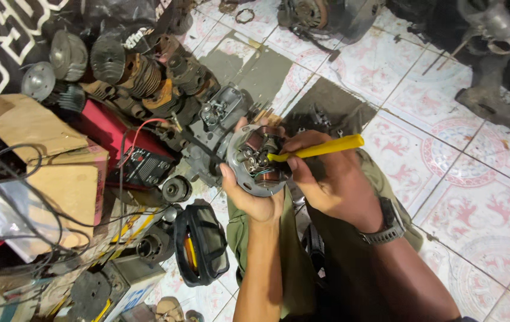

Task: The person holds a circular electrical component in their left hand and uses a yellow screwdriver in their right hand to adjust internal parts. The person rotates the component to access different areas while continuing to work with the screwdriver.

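The left hand (253,192) grips a round metal plate (257,160) with copper coils, up over the knees. The right hand (326,182) pinches a yellow tool (320,148), tip touching the plate's middle. This looks like prying; it needs a steady, gentle push
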